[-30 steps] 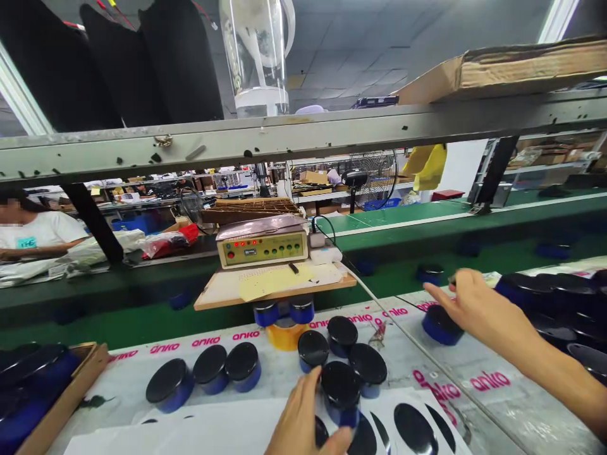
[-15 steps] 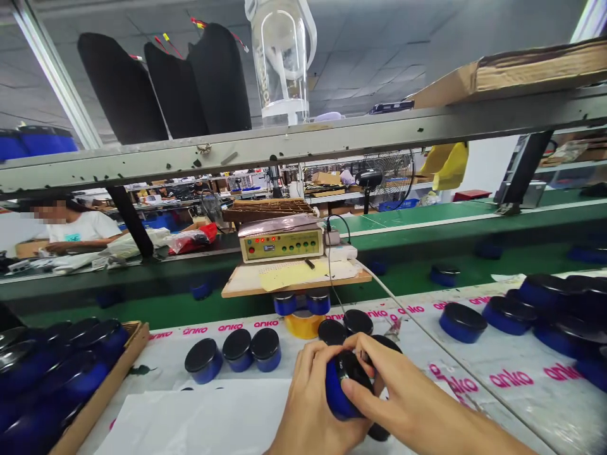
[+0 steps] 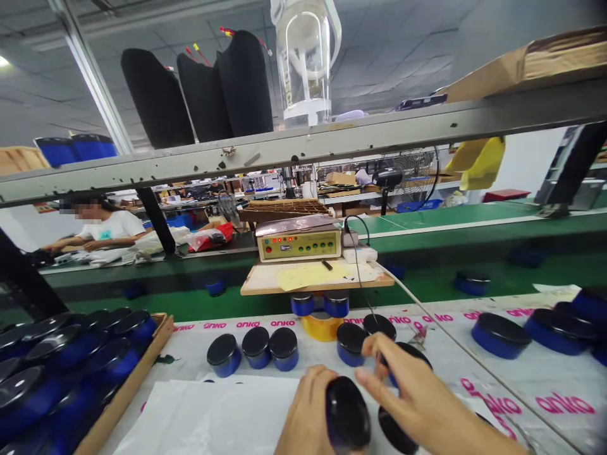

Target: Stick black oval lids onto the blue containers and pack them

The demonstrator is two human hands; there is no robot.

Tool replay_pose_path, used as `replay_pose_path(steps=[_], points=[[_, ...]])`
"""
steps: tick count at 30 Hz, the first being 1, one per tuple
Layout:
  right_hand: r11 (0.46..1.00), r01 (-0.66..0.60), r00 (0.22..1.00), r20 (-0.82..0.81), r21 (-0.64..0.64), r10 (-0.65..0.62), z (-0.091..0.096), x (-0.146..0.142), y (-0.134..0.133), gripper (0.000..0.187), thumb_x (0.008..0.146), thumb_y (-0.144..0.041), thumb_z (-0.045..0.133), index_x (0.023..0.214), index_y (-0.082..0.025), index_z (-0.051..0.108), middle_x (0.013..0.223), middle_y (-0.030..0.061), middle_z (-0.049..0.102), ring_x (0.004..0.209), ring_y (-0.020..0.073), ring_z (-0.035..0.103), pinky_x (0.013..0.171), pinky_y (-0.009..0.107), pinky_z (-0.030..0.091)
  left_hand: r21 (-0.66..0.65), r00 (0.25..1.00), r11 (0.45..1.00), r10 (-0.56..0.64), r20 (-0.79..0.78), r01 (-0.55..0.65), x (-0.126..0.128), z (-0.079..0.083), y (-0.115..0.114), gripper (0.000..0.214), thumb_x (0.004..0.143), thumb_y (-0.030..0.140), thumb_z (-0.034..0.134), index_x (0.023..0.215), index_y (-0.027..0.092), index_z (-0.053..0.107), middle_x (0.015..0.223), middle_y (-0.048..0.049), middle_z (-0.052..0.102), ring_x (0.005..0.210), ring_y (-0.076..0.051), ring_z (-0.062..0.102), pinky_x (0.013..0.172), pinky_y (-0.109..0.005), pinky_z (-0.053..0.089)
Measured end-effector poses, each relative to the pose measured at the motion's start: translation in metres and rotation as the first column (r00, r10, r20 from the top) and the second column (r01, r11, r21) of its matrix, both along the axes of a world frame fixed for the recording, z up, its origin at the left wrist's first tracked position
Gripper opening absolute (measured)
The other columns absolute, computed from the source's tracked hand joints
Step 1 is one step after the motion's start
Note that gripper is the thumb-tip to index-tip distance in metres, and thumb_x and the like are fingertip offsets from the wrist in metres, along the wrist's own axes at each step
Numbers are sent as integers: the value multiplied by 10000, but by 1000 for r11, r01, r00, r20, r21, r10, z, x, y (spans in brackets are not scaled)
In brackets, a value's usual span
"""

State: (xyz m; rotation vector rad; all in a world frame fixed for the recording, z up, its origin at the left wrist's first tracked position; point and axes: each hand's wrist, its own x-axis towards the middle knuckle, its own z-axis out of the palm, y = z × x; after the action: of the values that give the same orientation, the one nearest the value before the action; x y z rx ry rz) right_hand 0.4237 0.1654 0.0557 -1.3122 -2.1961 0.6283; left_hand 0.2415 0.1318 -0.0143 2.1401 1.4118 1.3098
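Observation:
My left hand is closed around a short round blue canister with a glossy black top, its top tilted toward me. My right hand is off that canister, its thumb and fingers apart and nothing visible between them. Just beyond its fingertips stands a similar canister, with another behind. A further canister is partly hidden under my right hand. To the left, three more stand in a row, one of them a canister beside white paper.
A cardboard tray full of canisters sits at left; several more canisters stand at right. A control box rests on a wooden board above yellow tape. A white cable crosses the table. A metal shelf spans overhead.
My right hand has come off the canister and opened to the right. My left hand keeps hold, and the canister's black top is turned more toward me. The view has shifted left.

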Motion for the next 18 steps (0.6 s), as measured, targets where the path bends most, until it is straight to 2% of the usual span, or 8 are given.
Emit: replay_pose_path(steps=[3,5,8,11,14,17,18], points=[[970,184,972,119,156,-204,4,18,21,253,917,-481,345,837,-240,341,614,-49,454,511,147,425,507,274,314,35,982,988,151,-113,-148,-35,-3,3,540,551,103,552,1082,179,488,1036,-88,552,998,-268,511,890,-433,439],[942,206,946,193,264,-261,2,23,35,211,910,-408,382,800,-236,325,636,-34,479,517,152,447,505,278,302,123,939,962,264,-219,-242,-56,-2,4,546,572,140,578,1110,202,510,1195,-104,497,1127,-311,428,952,-491,366],[927,31,939,306,373,-154,-10,13,49,161,889,-320,447,791,-217,373,764,29,539,676,198,527,583,302,360,180,866,924,379,-327,-337,-83,-1,6,499,568,201,621,1061,215,548,1295,-112,408,1194,-345,352,944,-523,327],[903,-93,907,410,419,-96,-22,-8,57,195,871,-356,513,805,-183,453,861,91,558,819,262,527,705,376,400,145,796,887,459,-394,-439,-103,-2,5,417,595,282,664,993,202,570,1223,-121,458,1150,-343,390,902,-509,335],[917,-132,875,480,376,-71,-26,-21,59,176,853,-320,546,846,-150,500,898,120,570,843,282,523,765,433,401,91,732,842,511,-451,-531,-117,-6,2,411,666,375,677,1020,197,566,1159,-108,505,1102,-322,438,872,-484,348],[933,-228,867,494,278,64,-22,-20,55,52,811,-187,533,828,-169,487,920,90,569,837,245,525,771,408,417,139,673,804,567,-475,-579,-120,-7,-1,476,745,354,631,1171,193,496,1179,-111,501,1076,-310,459,849,-477,357],[936,-262,869,479,235,123,-20,-19,53,66,786,-147,522,816,-180,473,932,76,563,847,234,523,761,388,425,171,663,798,581,-472,-578,-117,-6,-2,499,766,335,611,1222,200,459,1199,-114,490,1077,-310,458,844,-478,358]])
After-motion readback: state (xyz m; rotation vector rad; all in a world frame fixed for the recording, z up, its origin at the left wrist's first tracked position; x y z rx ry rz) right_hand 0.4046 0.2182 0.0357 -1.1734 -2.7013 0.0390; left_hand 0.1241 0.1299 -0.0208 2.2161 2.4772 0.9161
